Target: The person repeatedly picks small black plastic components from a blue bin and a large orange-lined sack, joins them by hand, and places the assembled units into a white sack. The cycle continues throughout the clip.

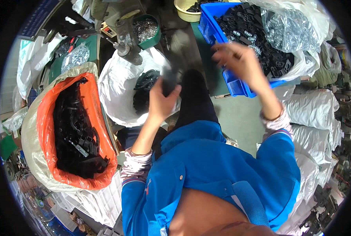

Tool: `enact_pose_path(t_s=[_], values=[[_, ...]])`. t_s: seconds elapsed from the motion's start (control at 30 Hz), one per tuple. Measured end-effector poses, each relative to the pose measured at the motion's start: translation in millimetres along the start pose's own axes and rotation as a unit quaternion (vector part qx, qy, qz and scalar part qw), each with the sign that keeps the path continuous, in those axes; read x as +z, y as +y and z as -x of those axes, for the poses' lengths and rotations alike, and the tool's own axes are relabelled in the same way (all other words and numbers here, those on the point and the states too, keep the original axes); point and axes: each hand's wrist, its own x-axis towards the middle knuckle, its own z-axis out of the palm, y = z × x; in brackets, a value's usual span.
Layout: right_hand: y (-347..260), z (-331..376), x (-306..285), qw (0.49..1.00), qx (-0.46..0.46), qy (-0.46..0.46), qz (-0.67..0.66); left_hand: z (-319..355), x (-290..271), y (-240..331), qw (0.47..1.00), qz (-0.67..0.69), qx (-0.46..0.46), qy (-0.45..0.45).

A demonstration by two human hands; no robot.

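Observation:
My left hand (161,103) is closed round a dark, blocky part (169,80), blurred by motion, above the white sack (114,92). Black pieces (142,100) lie inside that sack. Over the near edge of the blue bin (235,84) is my right hand (240,63), its fingers smeared by motion, so whether it holds anything is unclear. Many small black plastic parts (275,65) fill the bin, with some shiny metal pieces (244,38) among them. A clear bag of metal pieces (287,31) rests on top at the bin's right.
On the left stands a sack with an orange liner (45,129), full of black parts. A green tub of small metal bits (146,28) sits by the machine (124,43) ahead. At the far edge is a cream basin (187,15). White sacks (313,110) are stacked at right.

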Motion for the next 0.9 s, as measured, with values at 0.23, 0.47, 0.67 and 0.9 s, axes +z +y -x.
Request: enact_pose_path(t_s=[0.23,0.47,0.67,0.9], values=[[94.4,-38.4,-71.4,0.832,-0.011,-0.017,0.554,-18.0,21.8,13.4,0.975,0.212,-0.034,-0.053],[33.0,0.2,-48.1,0.903,-0.194,0.112,0.367,-29.2,30.5,24.1,0.91,0.346,-0.176,-0.143],[-1.2,54.6,18.1,0.912,-0.353,-0.015,0.207,-20.4,58.7,15.3,0.784,0.483,-0.273,-0.278],[36.3,29.5,-58.2,0.903,-0.171,0.081,0.386,-16.8,34.2,11.9,0.855,0.431,-0.253,-0.14]])
